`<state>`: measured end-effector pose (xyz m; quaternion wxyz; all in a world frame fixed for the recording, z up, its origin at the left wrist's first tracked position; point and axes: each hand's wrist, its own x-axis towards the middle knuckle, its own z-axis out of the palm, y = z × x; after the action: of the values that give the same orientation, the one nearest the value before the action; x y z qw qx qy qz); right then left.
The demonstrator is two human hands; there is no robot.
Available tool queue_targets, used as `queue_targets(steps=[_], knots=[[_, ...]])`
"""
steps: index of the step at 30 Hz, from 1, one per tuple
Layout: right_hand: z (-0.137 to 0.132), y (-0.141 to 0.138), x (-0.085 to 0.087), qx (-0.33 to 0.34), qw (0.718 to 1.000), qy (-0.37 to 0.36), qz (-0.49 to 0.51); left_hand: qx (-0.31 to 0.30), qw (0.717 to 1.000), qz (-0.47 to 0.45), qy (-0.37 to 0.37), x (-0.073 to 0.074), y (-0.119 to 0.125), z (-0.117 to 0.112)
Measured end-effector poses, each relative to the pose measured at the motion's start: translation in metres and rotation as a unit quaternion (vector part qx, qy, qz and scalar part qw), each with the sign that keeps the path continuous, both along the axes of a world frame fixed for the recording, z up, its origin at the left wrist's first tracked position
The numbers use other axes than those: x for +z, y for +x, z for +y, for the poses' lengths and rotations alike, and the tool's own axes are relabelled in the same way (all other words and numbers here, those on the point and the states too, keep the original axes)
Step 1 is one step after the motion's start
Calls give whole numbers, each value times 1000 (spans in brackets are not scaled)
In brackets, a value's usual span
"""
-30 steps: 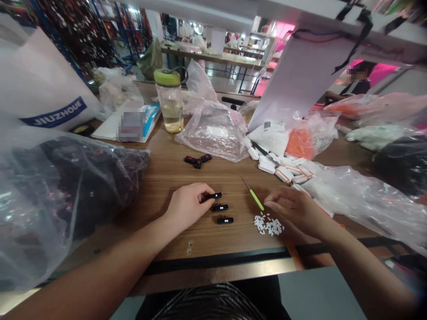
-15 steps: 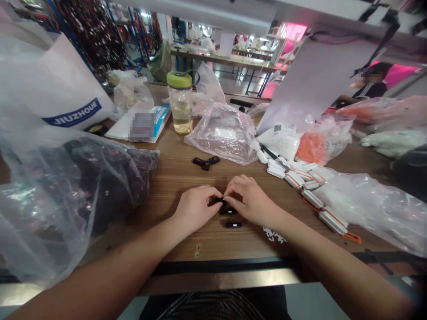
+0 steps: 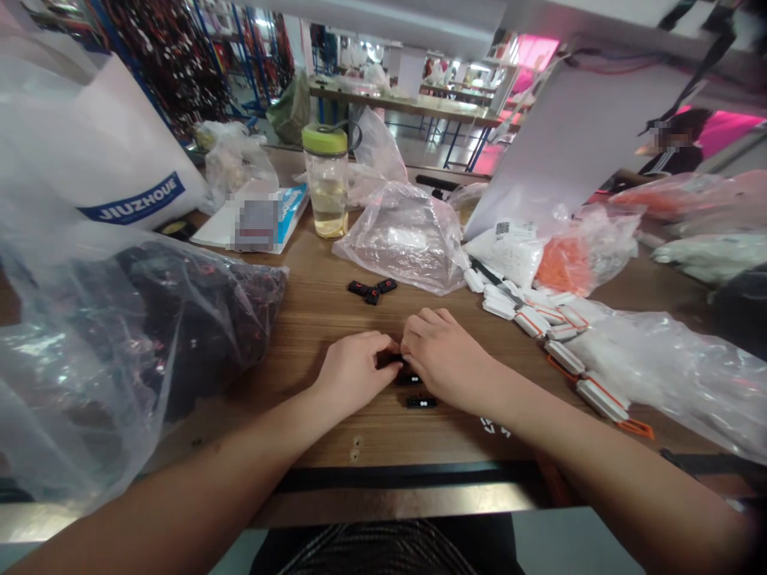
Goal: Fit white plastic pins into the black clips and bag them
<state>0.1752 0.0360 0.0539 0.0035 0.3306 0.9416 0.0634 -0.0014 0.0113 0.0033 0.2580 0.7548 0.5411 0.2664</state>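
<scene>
My left hand [image 3: 356,369] pinches a small black plastic part [image 3: 394,360] between thumb and fingers, just above the table. My right hand [image 3: 440,351] meets it there, its fingers closed and bent down at the part's right end. Whatever is between the right fingertips is hidden. Just below the fingers lies a second black part [image 3: 410,380] with two white dots, partly covered by my right hand. Nearer to me is another such black part [image 3: 421,402], also with two white dots. Small white pieces [image 3: 495,428] lie beside my right forearm.
Several black parts with red marks [image 3: 372,291] lie beyond my hands. A clear bag [image 3: 407,239] and a green-lidded bottle [image 3: 327,184] stand behind them. White pieces with orange loops [image 3: 563,358] line the right. A big plastic bag [image 3: 197,319] fills the left. A person [image 3: 674,148] sits far right.
My right hand has rolled inward over the black part, and its fingertips have dropped out of sight. The right forearm now covers more of the white pieces. My left hand stays nearly still.
</scene>
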Motion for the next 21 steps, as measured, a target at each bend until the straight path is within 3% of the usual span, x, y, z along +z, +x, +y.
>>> queue_targets(steps=[4, 11, 21], knots=[[1, 1, 0, 14, 1000, -3, 3, 1, 1000, -7, -3, -1, 0, 1], [2, 19, 6, -10, 980, -133, 150, 14, 1000, 7, -4, 3, 0, 0], [-3, 18, -1, 19, 989, -86, 118, 12, 1000, 0, -4, 1, 1, 1]])
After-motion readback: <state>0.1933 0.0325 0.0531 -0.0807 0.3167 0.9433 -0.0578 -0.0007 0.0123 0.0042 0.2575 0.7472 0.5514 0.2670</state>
